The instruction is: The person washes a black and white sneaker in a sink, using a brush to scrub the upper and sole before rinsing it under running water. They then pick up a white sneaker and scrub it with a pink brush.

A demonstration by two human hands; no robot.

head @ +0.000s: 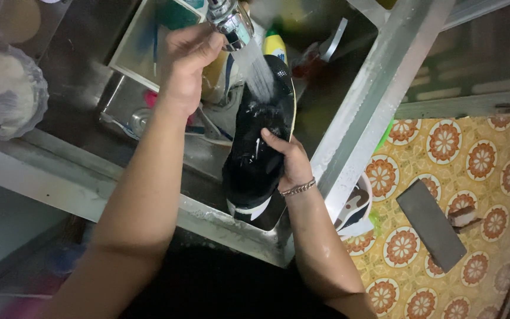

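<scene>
Black and wet, the shoe point(259, 147) lies lengthwise over the sink point(349, 124), toe under the tap point(231, 22) and its spray. The right hand point(287, 162), wrist bent, clasps the shoe's middle. The left hand point(185, 59), arm outstretched, closes its fingers on the tap above.

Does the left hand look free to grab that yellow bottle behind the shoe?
Probably not at once: the left hand is up at the tap head, and the running water and the black shoe, held by the right hand, stand before the yellow bottle.
</scene>
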